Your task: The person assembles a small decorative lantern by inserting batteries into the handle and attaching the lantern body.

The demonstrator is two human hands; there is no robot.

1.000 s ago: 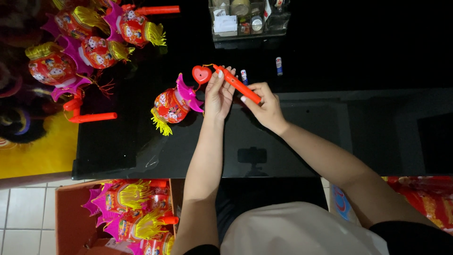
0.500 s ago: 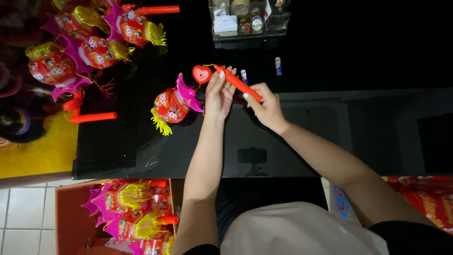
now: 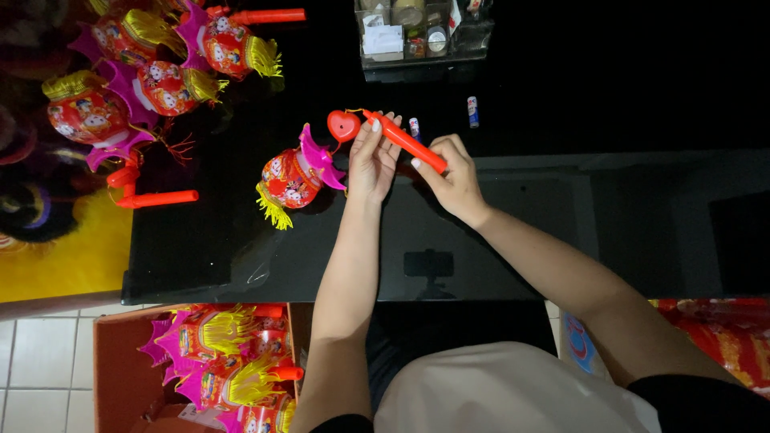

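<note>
An orange stick (image 3: 405, 142) with a red heart (image 3: 343, 126) at its tip lies pinched between both hands above the black table (image 3: 561, 224): left hand (image 3: 374, 160) fingers close together near the heart, right hand (image 3: 451, 178) curled round the lower end. Just left of the left fingers sits a red lantern (image 3: 290, 178). Beyond the fingertips, a clear organiser (image 3: 423, 32) holds small jars. Below the table, a cardboard box (image 3: 120, 377) holds more lanterns.
</note>
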